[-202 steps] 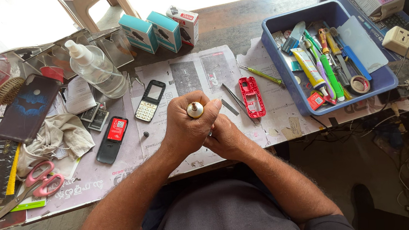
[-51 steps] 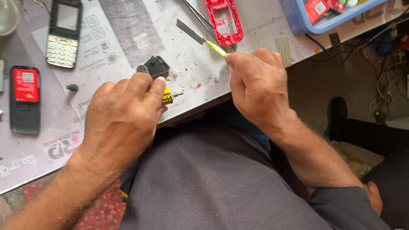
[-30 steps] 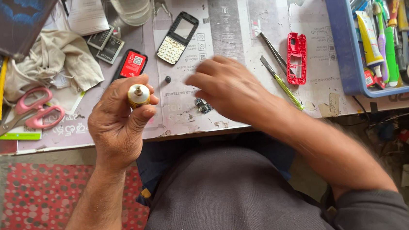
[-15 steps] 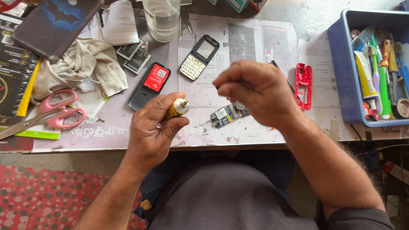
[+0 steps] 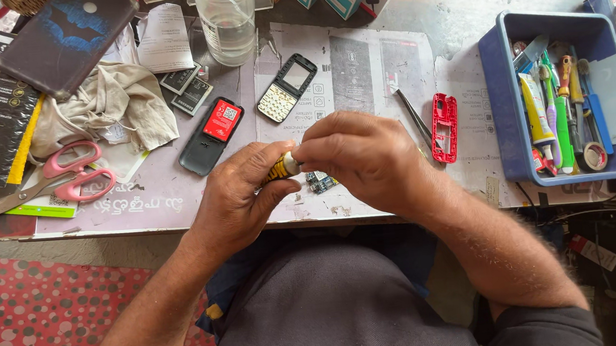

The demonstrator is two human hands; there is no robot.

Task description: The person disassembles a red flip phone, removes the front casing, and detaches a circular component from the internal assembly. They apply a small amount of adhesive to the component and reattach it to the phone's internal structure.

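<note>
Left hand (image 5: 233, 201): closed around a small yellow-and-black tube (image 5: 278, 169), which is held at its lower part above the near edge of the bench (image 5: 179, 205).
Right hand (image 5: 365, 157): fingers brought together on the tip end of the tube; what is pinched there is hidden by the fingers.
Tube: held between both hands, tilted, its light-coloured neck pointed toward the right hand.
Circuit board (image 5: 320, 182): a small piece laid on the newspaper just below and behind the right hand, partly covered by it.
Red phone frame (image 5: 444, 127): laid flat to the right of the hands, with tweezers (image 5: 413, 113) just beside it.
Phone with keypad (image 5: 287, 87): placed beyond the hands, face up.
Open phone back (image 5: 211, 134): a dark shell with a red battery seen inside, to the left of the keypad phone.
Blue tray (image 5: 504, 106): set at the right of the bench, filled with screwdrivers, tubes and a roll of tape.
Pink scissors (image 5: 45, 179): laid at the left, near a crumpled cloth (image 5: 109, 112).
Clear bottle (image 5: 226, 18): stood upright at the far side.
</note>
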